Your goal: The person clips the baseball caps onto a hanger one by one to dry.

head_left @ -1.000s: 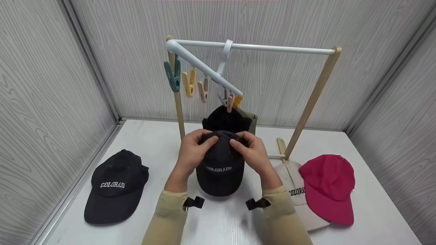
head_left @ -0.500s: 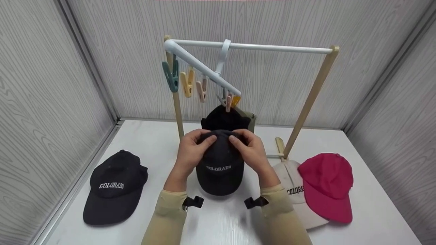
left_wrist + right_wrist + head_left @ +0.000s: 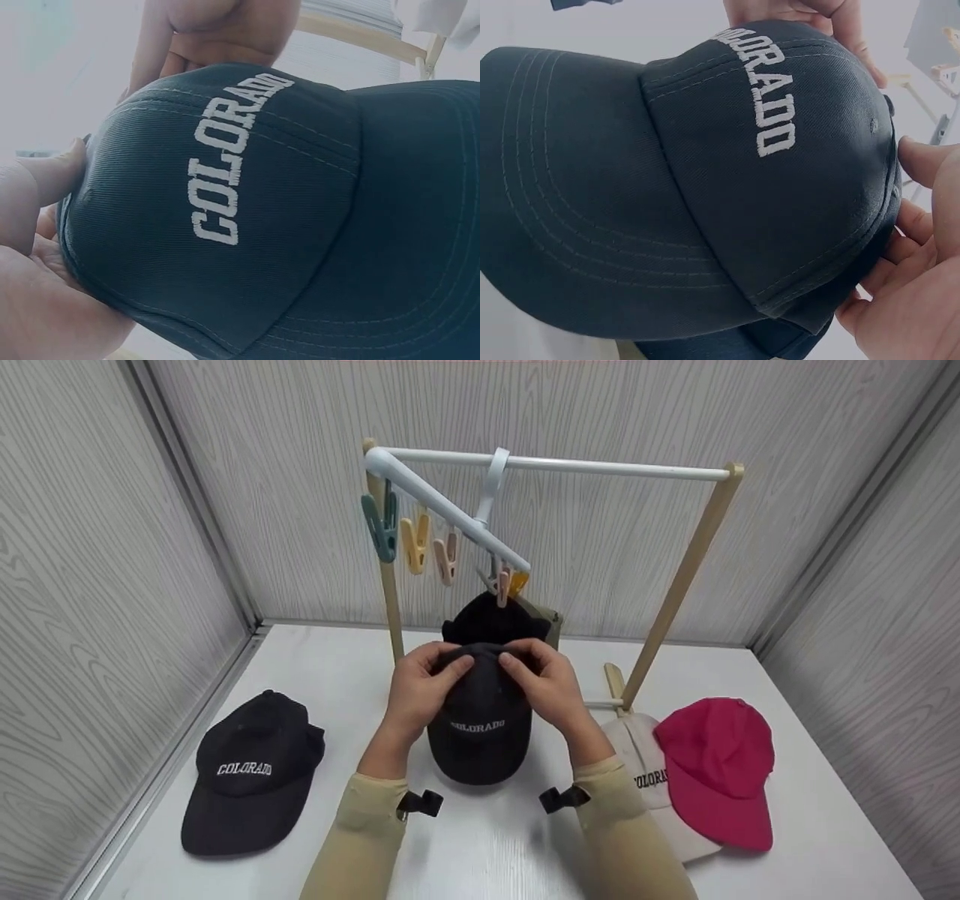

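Both hands hold a dark baseball cap (image 3: 480, 701), lettered COLORADO, by the top of its crown, its brim pointing down toward me. My left hand (image 3: 418, 686) pinches one side of the crown between thumb and fingers. On the other side, my right hand (image 3: 551, 682) does the same. In the left wrist view the left thumb (image 3: 56, 176) presses the crown's edge. The right wrist view has the right thumb (image 3: 922, 161) at the cap's top. Just behind hangs a black cap (image 3: 495, 619) under the clips of a white hanger (image 3: 442, 502), with an olive piece (image 3: 553, 630) partly hidden behind it.
A wooden stand (image 3: 686, 577) with a white top rail carries the hanger. Green, yellow and pink clothespins (image 3: 445, 561) dangle from its near-left part. A navy cap (image 3: 255, 772) lies at left. At right a red cap (image 3: 720, 769) overlaps a beige cap (image 3: 637, 735).
Both hands and the held cap have risen very slightly toward the hanger. The grip looks the same, and the other caps stay put.
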### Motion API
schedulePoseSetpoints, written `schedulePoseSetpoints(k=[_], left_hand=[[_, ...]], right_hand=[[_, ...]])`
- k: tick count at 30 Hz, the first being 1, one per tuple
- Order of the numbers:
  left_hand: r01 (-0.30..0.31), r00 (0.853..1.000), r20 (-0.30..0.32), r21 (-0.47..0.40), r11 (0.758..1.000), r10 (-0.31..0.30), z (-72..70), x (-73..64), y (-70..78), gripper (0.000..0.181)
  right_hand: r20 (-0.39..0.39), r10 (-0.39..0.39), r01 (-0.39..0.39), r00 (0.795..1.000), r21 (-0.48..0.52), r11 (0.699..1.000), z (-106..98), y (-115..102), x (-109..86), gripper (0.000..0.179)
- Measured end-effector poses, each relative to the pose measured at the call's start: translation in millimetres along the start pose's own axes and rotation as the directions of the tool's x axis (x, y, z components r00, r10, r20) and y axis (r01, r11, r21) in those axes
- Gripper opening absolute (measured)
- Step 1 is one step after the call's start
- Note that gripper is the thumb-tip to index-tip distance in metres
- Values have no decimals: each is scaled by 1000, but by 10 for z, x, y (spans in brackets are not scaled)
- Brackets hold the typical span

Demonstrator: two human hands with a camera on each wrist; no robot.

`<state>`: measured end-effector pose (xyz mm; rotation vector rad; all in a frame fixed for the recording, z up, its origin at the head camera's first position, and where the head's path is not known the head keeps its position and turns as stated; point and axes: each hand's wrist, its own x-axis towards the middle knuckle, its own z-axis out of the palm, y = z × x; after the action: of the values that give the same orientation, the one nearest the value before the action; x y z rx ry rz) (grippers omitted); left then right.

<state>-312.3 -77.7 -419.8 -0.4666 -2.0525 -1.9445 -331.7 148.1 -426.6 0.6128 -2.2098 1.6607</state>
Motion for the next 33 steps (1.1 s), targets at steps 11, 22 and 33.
schedulePoseSetpoints(k=[11, 22, 33], left_hand=[[-16, 1000, -2, 46, 999, 17, -26, 224, 125, 24], [-12, 1000, 19, 61, 998, 11, -49, 383, 225, 20], [-18, 1000, 20, 92, 996, 16, -64, 517, 276, 22]], right_hand=[[0, -26, 26, 1000, -75, 997, -75, -150, 179, 26], [26, -41, 45, 999, -178, 983, -154, -245, 353, 33], [61, -22, 32, 998, -178, 983, -202, -289, 477, 34]])
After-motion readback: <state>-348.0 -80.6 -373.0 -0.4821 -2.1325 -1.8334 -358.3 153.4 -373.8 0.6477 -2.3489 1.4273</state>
